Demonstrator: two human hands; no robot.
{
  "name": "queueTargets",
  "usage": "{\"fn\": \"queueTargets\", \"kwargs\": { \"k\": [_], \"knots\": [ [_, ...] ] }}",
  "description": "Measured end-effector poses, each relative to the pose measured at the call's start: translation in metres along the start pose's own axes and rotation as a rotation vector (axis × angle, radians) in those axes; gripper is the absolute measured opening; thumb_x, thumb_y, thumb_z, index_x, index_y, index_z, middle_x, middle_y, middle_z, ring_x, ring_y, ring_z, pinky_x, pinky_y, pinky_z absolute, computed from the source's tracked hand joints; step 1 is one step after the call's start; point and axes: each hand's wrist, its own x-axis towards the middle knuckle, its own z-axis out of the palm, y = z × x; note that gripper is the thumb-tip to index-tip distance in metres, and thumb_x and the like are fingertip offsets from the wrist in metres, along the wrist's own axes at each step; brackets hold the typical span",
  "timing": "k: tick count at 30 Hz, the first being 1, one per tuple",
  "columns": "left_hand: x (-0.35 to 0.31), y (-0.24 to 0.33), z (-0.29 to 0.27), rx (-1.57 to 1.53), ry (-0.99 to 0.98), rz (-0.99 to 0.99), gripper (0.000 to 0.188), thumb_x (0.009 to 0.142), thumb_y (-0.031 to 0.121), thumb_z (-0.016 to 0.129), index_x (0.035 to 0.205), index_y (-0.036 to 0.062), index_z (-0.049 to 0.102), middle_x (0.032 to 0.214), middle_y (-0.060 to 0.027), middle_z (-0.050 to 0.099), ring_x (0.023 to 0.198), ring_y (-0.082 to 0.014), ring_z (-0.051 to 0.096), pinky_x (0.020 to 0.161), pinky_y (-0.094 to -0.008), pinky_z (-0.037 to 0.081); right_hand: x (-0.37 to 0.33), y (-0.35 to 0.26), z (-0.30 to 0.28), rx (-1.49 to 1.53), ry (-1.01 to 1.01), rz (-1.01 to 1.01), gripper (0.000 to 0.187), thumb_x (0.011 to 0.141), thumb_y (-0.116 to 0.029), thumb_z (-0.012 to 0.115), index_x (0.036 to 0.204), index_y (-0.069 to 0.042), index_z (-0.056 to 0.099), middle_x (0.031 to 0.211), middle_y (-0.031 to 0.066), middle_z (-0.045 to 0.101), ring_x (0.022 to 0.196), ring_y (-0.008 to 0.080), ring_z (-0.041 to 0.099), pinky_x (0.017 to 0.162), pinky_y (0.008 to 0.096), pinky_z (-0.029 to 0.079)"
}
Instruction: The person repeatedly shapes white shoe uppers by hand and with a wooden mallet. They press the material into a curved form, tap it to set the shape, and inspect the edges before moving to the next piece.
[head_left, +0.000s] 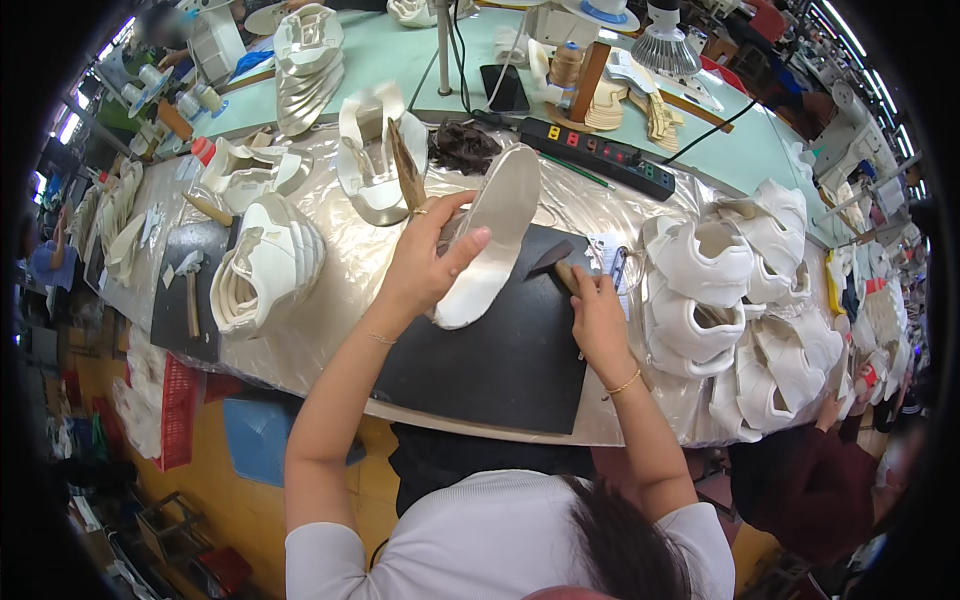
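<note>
My left hand (425, 260) is closed around a white shoe upper (500, 230), tilted up with its flat, sole-shaped face toward the right. A brown, pointed strip (404, 165) rises beside its fingers; whether the hand grips it too is unclear. My right hand (598, 315) is wrapped round the wooden handle of a hammer (550, 258), whose dark head points left, just right of the upper. Beneath both hands lies a black mat (480, 385). Behind my left hand stands another white upper (375, 145), and a stack of nested uppers (268, 265) sits to the left.
Piles of white uppers (700, 290) stand at right. A second hammer (193, 300) rests on a smaller mat at left. Farther back are a power strip (600, 160), a phone (503, 88), a thread spool (567, 65) and a lamp (665, 45). A co-worker's sleeve (810, 490) is at lower right.
</note>
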Motion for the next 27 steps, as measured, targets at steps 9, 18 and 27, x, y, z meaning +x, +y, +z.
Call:
{"fn": "queueTargets", "kwargs": {
  "k": [9,18,27],
  "knots": [
    [0.031,-0.004,0.01,0.083,0.013,0.014,0.055,0.092,0.044,0.064,0.122,-0.0027,0.064,0.108,-0.0199,0.064,0.103,-0.0328,0.062,0.092,-0.0368,0.046,0.015,-0.056,-0.038,0.239,0.188,-0.274,0.047,0.093,-0.011,0.064,0.139,-0.017,0.056,0.09,0.0097,0.062,0.07,0.0313,0.063,0.063,0.0422,0.051],
    [0.034,0.001,0.017,0.113,0.032,-0.024,0.059,0.092,0.05,0.063,0.121,-0.0008,0.066,0.099,-0.018,0.061,0.094,-0.0316,0.062,0.083,-0.0377,0.047,0.036,-0.06,-0.012,0.331,0.276,-0.289,0.04,0.098,-0.023,0.058,0.138,-0.022,0.057,0.08,0.0117,0.062,0.06,0.0342,0.063,0.056,0.0436,0.052],
    [0.018,-0.005,0.017,0.033,0.13,0.096,0.051,0.093,0.041,0.064,0.122,-0.0007,0.066,0.098,-0.0169,0.062,0.091,-0.0298,0.063,0.08,-0.0373,0.048,0.033,-0.07,-0.013,0.361,0.235,-0.262,0.04,0.096,-0.022,0.059,0.137,-0.025,0.058,0.076,0.0111,0.061,0.059,0.036,0.062,0.055,0.047,0.051]
  ]
}}
